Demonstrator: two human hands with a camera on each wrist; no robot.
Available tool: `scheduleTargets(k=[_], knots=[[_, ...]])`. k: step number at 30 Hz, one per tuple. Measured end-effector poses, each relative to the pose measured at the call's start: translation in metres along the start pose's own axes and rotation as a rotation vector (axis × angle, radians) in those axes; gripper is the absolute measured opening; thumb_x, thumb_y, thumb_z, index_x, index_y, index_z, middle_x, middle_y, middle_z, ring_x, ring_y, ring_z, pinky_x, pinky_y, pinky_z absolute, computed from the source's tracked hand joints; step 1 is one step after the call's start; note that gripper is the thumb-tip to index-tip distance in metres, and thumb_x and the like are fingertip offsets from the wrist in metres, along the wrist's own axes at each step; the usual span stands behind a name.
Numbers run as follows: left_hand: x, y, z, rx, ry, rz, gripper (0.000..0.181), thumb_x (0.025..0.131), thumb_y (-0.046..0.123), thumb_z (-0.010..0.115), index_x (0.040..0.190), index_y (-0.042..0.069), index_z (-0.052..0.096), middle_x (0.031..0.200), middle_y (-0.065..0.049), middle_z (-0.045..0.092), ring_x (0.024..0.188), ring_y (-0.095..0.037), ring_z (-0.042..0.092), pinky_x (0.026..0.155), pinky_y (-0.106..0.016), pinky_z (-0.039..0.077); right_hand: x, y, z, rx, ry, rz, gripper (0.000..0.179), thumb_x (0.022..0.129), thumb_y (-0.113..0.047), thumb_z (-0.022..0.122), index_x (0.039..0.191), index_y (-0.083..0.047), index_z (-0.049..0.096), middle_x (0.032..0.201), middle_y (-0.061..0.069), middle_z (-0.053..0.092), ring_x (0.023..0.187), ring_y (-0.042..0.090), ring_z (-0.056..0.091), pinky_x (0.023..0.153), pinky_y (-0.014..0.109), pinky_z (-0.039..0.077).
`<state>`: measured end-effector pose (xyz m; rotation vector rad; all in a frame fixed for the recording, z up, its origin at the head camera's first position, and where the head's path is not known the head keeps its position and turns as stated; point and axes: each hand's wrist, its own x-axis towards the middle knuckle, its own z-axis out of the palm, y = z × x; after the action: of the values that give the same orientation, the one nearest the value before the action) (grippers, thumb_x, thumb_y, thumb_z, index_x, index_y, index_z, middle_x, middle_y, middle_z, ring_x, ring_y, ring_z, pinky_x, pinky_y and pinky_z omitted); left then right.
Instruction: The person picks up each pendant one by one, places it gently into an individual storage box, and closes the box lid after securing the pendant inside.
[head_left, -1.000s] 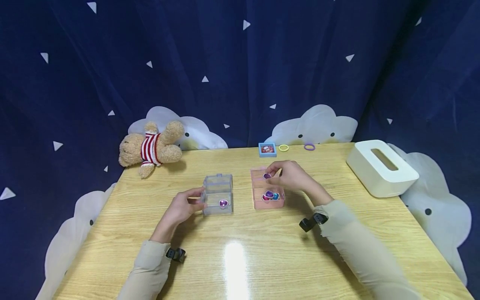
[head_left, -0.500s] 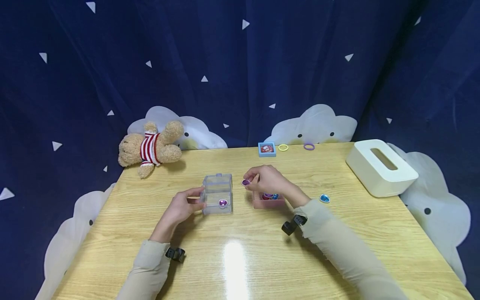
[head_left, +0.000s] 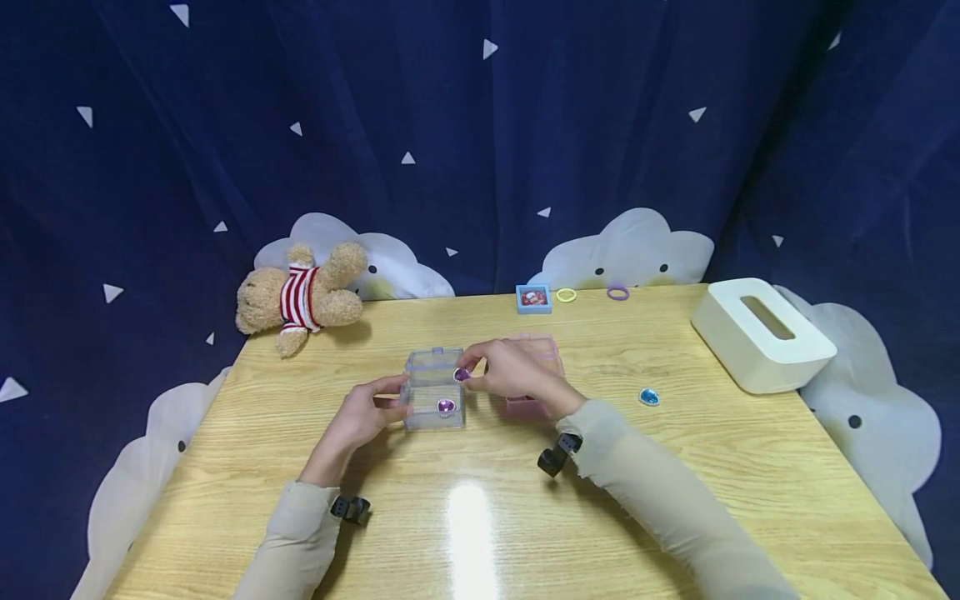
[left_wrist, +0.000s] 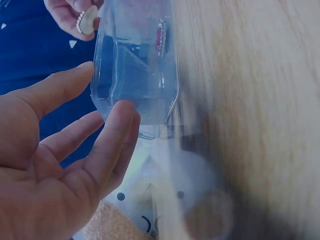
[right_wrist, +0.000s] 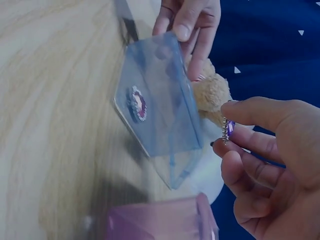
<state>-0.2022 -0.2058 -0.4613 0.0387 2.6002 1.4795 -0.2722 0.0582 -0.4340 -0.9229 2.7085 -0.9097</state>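
Note:
A clear bluish plastic chest (head_left: 435, 417) stands with its lid (head_left: 435, 364) raised, a purple gem (head_left: 446, 407) with a beaded silver rim lying inside. My left hand (head_left: 364, 413) touches the chest's left side, thumb toward the front and fingers fairly straight. My right hand (head_left: 504, 368) pinches a second purple gem (right_wrist: 228, 129) between thumb and fingertips, at the right edge of the raised lid in the head view. In the right wrist view, that gem is held on edge. Behind this hand is a lidded pink chest (head_left: 528, 408), its contents mostly hidden.
A blue gem (head_left: 649, 397) lies on the wooden table (head_left: 570, 517), right of the pink chest. Farther back are a blue-framed picture (head_left: 534, 299), a yellow ring (head_left: 566, 295) and a purple ring (head_left: 618, 292). A teddy bear (head_left: 300, 298) lies back left; a white tissue box (head_left: 765, 335) stands right.
The right hand has carried the purple gem leftward from over the pink chest to the clear one, uncovering the blue gem on the table. The left hand stays in place.

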Motion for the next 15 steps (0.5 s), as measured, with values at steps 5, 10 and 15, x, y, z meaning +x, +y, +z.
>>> scheduleTargets(k=[5, 10, 15], knots=[[0.0, 0.001, 0.0, 0.007, 0.001, 0.002, 0.06, 0.085, 0.008, 0.077, 0.141, 0.004, 0.055, 0.132, -0.026, 0.062, 0.111, -0.036, 0.067, 0.084, -0.033, 0.059, 0.007, -0.004, 0.011, 0.031, -0.028, -0.017, 0.029, 0.084, -0.022, 0.079, 0.112, -0.015, 0.074, 0.105, -0.001, 0.075, 0.102, 0.023, 0.069, 0.086, 0.031, 0.052], [0.001, 0.0, 0.0, 0.009, 0.0, -0.002, 0.06, 0.085, 0.009, 0.077, 0.141, 0.003, 0.055, 0.132, -0.026, 0.061, 0.111, -0.036, 0.067, 0.084, -0.033, 0.059, 0.012, -0.009, 0.02, -0.01, -0.036, -0.033, 0.031, 0.084, -0.022, 0.078, 0.114, -0.015, 0.074, 0.107, 0.0, 0.075, 0.103, 0.018, 0.069, 0.092, 0.032, 0.053], [0.0, 0.0, 0.001, 0.005, -0.001, -0.009, 0.06, 0.085, 0.009, 0.077, 0.141, 0.003, 0.055, 0.132, -0.026, 0.062, 0.11, -0.034, 0.068, 0.082, -0.031, 0.058, 0.017, -0.012, 0.028, -0.019, -0.061, -0.03, 0.029, 0.083, -0.021, 0.079, 0.111, -0.015, 0.075, 0.103, -0.002, 0.076, 0.102, 0.018, 0.069, 0.09, 0.032, 0.053]])
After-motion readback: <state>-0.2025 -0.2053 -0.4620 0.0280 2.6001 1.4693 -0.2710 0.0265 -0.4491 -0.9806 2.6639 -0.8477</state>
